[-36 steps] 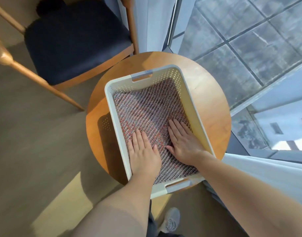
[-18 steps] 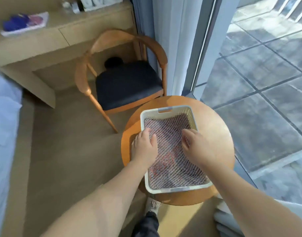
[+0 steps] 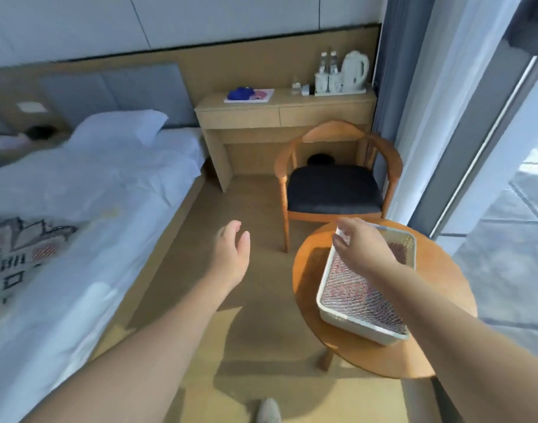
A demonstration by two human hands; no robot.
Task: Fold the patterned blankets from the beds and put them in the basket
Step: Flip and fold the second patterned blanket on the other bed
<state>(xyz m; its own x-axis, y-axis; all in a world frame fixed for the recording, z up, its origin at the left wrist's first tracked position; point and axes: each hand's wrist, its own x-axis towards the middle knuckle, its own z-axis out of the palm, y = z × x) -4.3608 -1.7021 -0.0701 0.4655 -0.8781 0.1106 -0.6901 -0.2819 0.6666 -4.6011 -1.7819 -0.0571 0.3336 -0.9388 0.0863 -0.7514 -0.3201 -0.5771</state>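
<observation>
Here, woven blanket (image 3: 357, 296) in white slotted basket (image 3: 353, 322), round wood table (image 3: 441, 337).

White panelled wall (image 3: 200, 16), tan floor (image 3: 231, 209). Light wooden desk (image 3: 280, 112) with white kettle (image 3: 354, 71). Wooden armchair, dark seat (image 3: 332, 187). Round wooden table (image 3: 438, 285). Floor-to-ceiling window (image 3: 512, 166), sunlight entering.

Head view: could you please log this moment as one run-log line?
left hand: open, empty | right hand: open above basket | folded blanket: in basket | patterned blanket: on bed
</observation>
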